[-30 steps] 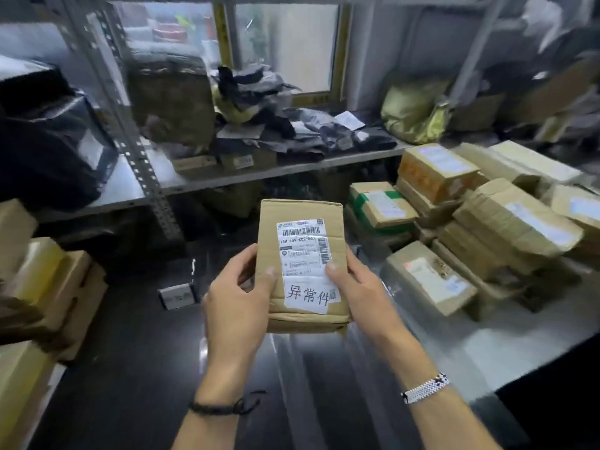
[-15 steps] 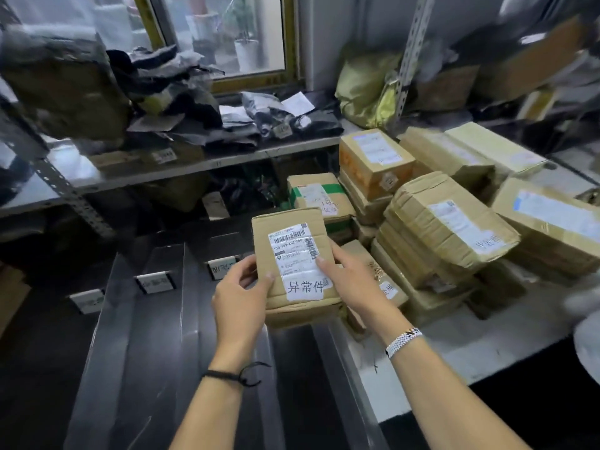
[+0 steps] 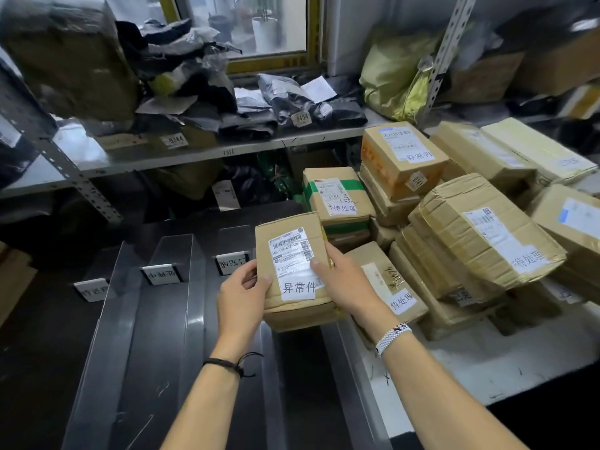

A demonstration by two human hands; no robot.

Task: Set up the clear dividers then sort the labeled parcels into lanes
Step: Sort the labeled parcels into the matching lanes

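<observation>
There are 2 hands, the left hand [image 3: 242, 297] and the right hand [image 3: 344, 284], holding 1 parcel [image 3: 292, 271]. 3 lane labels [image 3: 160, 273] show. The pile [image 3: 483, 228] has at least 9 boxes. 2 number tags [image 3: 175, 140] sit on the shelf [image 3: 227, 154].

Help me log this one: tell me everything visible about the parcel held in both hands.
The parcel is a brown cardboard box, tilted label-up. A white barcode label and a sticker reading 异常件 sit on top. The left hand grips its left edge, the right hand its right, above the lanes.
</observation>
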